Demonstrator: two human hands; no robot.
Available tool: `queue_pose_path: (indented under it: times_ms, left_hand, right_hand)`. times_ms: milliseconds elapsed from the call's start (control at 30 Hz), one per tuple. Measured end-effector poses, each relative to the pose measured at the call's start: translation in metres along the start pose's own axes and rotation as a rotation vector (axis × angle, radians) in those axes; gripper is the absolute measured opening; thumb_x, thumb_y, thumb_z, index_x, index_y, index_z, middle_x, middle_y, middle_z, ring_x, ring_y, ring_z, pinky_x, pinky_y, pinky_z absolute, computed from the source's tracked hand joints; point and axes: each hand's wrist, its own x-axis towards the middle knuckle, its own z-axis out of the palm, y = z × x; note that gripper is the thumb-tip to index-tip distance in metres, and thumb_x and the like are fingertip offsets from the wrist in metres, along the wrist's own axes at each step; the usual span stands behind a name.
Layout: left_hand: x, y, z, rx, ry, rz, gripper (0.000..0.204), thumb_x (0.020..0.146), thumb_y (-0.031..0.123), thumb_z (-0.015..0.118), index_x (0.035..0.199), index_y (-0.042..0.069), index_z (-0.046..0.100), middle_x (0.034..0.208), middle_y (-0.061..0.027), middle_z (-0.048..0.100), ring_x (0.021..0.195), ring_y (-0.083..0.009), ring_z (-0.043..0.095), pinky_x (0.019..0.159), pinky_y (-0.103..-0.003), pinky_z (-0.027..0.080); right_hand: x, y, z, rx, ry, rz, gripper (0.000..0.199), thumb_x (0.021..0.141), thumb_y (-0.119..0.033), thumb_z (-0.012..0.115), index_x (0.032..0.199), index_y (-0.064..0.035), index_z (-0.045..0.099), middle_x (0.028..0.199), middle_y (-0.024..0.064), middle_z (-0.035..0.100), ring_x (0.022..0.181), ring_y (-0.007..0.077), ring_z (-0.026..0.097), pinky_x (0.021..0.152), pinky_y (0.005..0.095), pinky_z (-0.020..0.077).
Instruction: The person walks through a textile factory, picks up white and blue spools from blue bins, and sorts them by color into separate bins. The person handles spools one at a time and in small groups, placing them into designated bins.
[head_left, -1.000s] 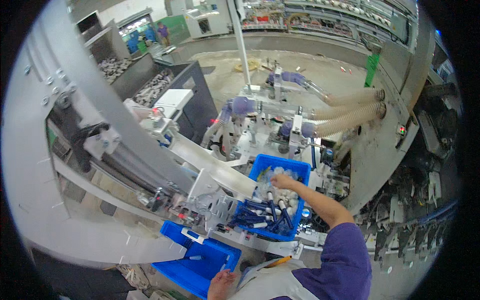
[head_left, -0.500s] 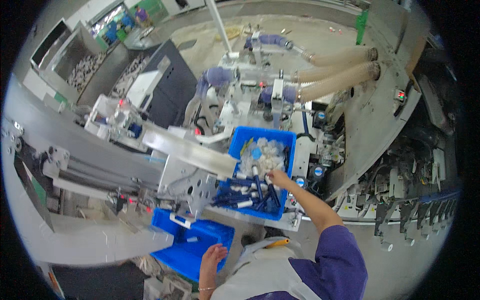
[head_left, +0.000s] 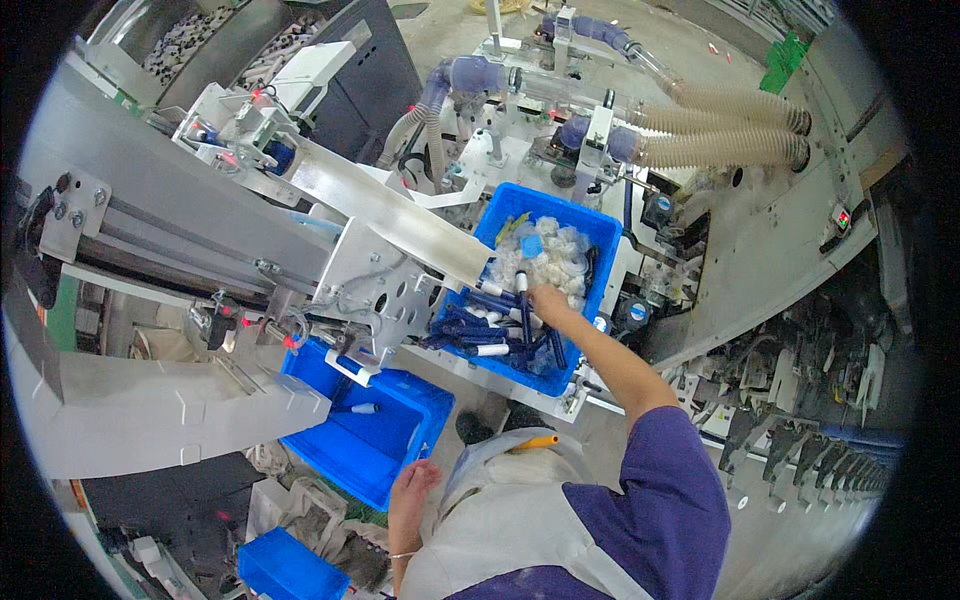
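Observation:
My right hand (head_left: pixel 547 304) reaches into the upper blue bin (head_left: pixel 612 262). Its fingers are closed around the white end of a dark blue bobbin (head_left: pixel 556 348), though the fingertips are partly hidden. Just left of them a second bobbin (head_left: pixel 526 315) with a white tip stands out among several more dark blue bobbins (head_left: pixel 468 327) lying crosswise. Pale yarn waste (head_left: pixel 553 262) fills the bin's far half, with a light blue piece (head_left: pixel 531 245) on top. Held low, my left hand (head_left: pixel 414 486) is empty, fingers loosely apart, beside the rim of the lower blue bin (head_left: pixel 440 405).
A bobbin (head_left: pixel 360 408) lies in the lower bin. A metal chute (head_left: pixel 400 222) slopes down to the upper bin's left edge. Ribbed hoses (head_left: pixel 725 150) run behind it to a curved machine panel (head_left: pixel 745 250) on the right. Another blue container (head_left: pixel 290 568) sits lower left.
The view has tilted down, so both bins appear higher and the lower left container shows. My right hand stays among the bobbins, slightly nearer the upstanding one. My left hand remains low and empty.

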Motion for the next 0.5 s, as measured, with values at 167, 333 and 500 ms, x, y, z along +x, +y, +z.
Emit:
queue_pose_path:
  times_ms: [167,333,500]
  left_hand:
    - [-0.005,-0.003,-0.010,-0.024,0.011,0.039,0.033,0.097,0.024,0.052,0.118,-0.002,0.053,0.107,-0.0140,0.063,0.097,-0.0214,0.061,0.087,-0.034,0.050]
    - [-0.006,-0.013,-0.020,-0.066,0.029,0.033,0.033,0.098,0.024,0.050,0.118,-0.002,0.053,0.104,-0.0135,0.063,0.095,-0.0219,0.063,0.085,-0.033,0.051]
    - [-0.002,-0.021,-0.023,-0.082,0.024,-0.010,0.033,0.098,0.023,0.050,0.119,-0.002,0.053,0.104,-0.0122,0.063,0.095,-0.0208,0.062,0.085,-0.033,0.051]
  right_hand:
    - [-0.004,-0.014,0.016,-0.467,0.182,-0.368,0.029,0.076,-0.016,0.066,0.105,-0.0150,0.064,0.123,0.0141,0.050,0.120,0.0317,0.045,0.089,0.0453,0.0440]
    - [-0.011,-0.016,-0.002,-0.359,0.189,-0.479,0.035,0.075,-0.011,0.064,0.109,-0.0083,0.056,0.130,0.0123,0.048,0.126,0.0299,0.041,0.101,0.0480,0.0353]
    - [-0.021,-0.031,-0.011,0.022,0.303,-0.377,0.030,0.076,-0.006,0.062,0.103,-0.0011,0.051,0.100,0.0162,0.054,0.102,0.0346,0.053,0.086,0.0446,0.0448]
